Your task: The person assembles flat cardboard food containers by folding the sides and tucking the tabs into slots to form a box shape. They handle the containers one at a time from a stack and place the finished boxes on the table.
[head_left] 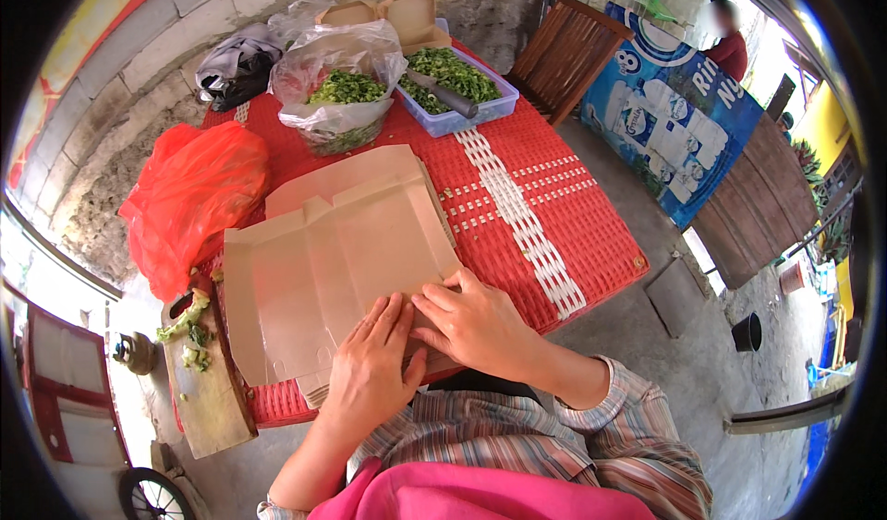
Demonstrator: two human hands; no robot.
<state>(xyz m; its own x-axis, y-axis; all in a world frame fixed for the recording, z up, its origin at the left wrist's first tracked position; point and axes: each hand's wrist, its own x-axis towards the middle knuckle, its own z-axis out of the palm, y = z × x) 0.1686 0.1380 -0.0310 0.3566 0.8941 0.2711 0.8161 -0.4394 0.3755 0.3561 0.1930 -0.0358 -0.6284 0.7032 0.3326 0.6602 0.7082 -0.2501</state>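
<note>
both hands rest on a flat, unfolded brown cardboard box blank that lies on top of a stack of like sheets at the near edge of the red woven counter. the left hand lies palm down on the blank's near right corner, fingers straight and together, pointing away from the person. the right hand sits just beside it, touching it at the fingertips, with its fingers bent and pressing down on the same corner flap — neither grip is closed round anything; both are flat, pressing on the cardboard rather than clasping it.

left of the blank, a crumpled red plastic bag bulges at the counter's edge. below it a wooden chopping board hangs over the near left corner, with scraps of chopped greens on it. farther back stands a clear plastic bag holding chopped green vegetables, and just to its right a pale blue tray also filled with chopped greens, a knife lying across it. folded brown boxes stand behind the tray near the stone wall, and a dark bundle of cloth lies at the far left corner.

off the counter to the right are a wooden chair and a blue printed banner; another person in a red top stands well apart at the back.
</note>
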